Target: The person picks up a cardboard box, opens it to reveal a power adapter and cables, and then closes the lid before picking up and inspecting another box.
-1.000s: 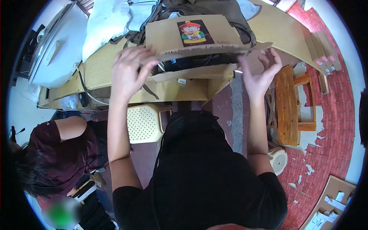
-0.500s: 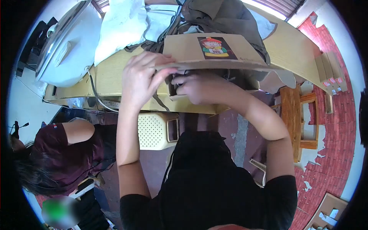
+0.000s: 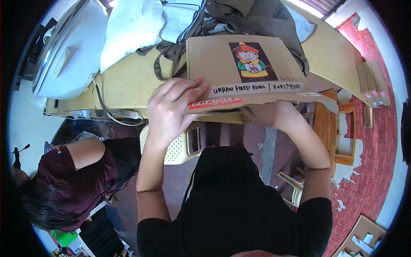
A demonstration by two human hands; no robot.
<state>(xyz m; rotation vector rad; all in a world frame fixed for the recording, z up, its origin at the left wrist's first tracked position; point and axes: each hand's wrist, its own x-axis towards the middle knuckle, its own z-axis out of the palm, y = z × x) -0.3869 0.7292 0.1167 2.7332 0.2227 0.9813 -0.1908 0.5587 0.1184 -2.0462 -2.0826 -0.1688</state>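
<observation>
A brown cardboard box (image 3: 205,55) sits at the table's near edge. Its lid carries a cartoon sticker (image 3: 251,63), a strip with handwriting and a red FRAGILE label (image 3: 216,103). My left hand (image 3: 169,109) pinches the lid's front left corner, fingers on top and thumb low at the edge. Under the lid's front edge, toward the right, is my right hand (image 3: 276,115); its fingers are hidden by the cardboard. The inside of the box is out of sight.
Dark cloth (image 3: 265,19) and a white bag (image 3: 130,32) lie behind the box. A large white lidded vessel (image 3: 79,47) stands at left with a cord. Below are a cream stool (image 3: 169,147) and a wooden stool (image 3: 325,124). Another person (image 3: 77,180) is at left.
The lid has come down and toward me, so its label and writing now show. My right hand has shifted right and slightly down, under the front edge; my left hand moved down with the lid.
</observation>
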